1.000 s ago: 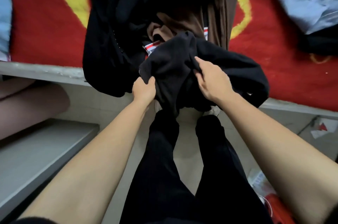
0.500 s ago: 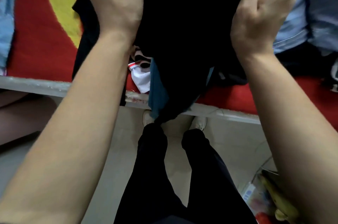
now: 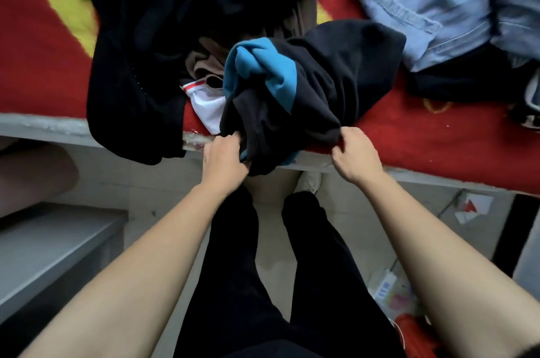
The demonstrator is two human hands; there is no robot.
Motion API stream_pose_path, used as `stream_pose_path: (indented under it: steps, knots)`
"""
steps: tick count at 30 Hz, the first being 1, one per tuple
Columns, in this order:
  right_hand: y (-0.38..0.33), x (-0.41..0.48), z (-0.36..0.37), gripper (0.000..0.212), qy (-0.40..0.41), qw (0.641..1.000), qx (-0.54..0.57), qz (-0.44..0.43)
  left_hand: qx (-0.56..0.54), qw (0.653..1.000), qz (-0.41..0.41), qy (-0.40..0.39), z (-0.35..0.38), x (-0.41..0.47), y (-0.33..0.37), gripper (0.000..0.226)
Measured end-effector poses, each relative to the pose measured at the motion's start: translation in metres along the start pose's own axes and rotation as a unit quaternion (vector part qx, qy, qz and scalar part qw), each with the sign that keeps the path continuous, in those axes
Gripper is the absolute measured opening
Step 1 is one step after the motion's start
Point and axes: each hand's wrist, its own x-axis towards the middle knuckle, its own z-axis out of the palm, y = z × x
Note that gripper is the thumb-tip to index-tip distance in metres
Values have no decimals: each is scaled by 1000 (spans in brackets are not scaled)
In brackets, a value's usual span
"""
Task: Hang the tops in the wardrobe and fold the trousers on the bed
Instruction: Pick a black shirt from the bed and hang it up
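Observation:
A crumpled black garment with blue panels (image 3: 306, 88) lies at the near edge of the bed (image 3: 43, 123), partly hanging over it. My left hand (image 3: 225, 158) grips its lower left edge. My right hand (image 3: 353, 153) pinches its lower right edge. Behind and to the left sprawls a large black garment (image 3: 146, 50), draped over the bed edge. Brown clothing (image 3: 204, 62) and a white piece with a red stripe (image 3: 207, 106) show between the two. I cannot tell whether the held garment is a top or trousers.
Light blue denim clothing (image 3: 423, 6) lies at the bed's far right on the red and yellow blanket (image 3: 35, 50). A grey shelf (image 3: 43, 252) stands low at left. My legs in black trousers (image 3: 233, 270) stand on the tiled floor, with litter (image 3: 391, 296) at right.
My hands, raised high with the dark garment half a second ago, have come down. The garment now lies on the bed edge with its blue panels showing.

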Motion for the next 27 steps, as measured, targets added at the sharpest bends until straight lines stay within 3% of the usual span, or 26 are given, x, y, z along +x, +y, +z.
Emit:
stream_pose_path:
  steps: [2,4,6,8,10,13,15,16,18,20,24,27]
  knots:
    - [-11,-1,-10,25,95,994,56,25,6,1000,16,20,-4,-3,6,22]
    - [-35,2,-27,21,211,965,155,22,-23,998,17,50,-8,-2,10,22]
    - [-66,4,-46,21,301,931,199,-49,-23,996,36,83,-14,-2,12,25]
    - [-99,2,-62,24,341,908,212,-123,-8,992,65,112,-21,-1,13,31]
    - [-130,1,-71,38,274,926,216,-145,-14,989,82,126,-26,-1,13,32]
    - [-160,3,-69,64,55,989,103,-87,-71,984,97,135,-29,-6,13,27]
    - [-160,7,-59,75,-36,998,-2,-56,-113,980,96,129,-28,-10,11,24]
    - [-155,10,-52,69,-57,997,-34,-42,-128,981,95,114,-27,-13,9,27]
    - [-140,13,-42,45,-50,998,-36,-8,-167,980,88,62,-26,-20,2,28]
    - [-128,10,-33,34,-11,999,18,28,-226,973,41,22,-26,-29,-6,21]
    - [-113,-6,-14,44,23,988,139,57,-245,967,-64,34,-33,-34,-20,20]
    - [-109,-20,-2,44,28,967,243,72,-198,976,-40,81,-45,-22,-18,32]
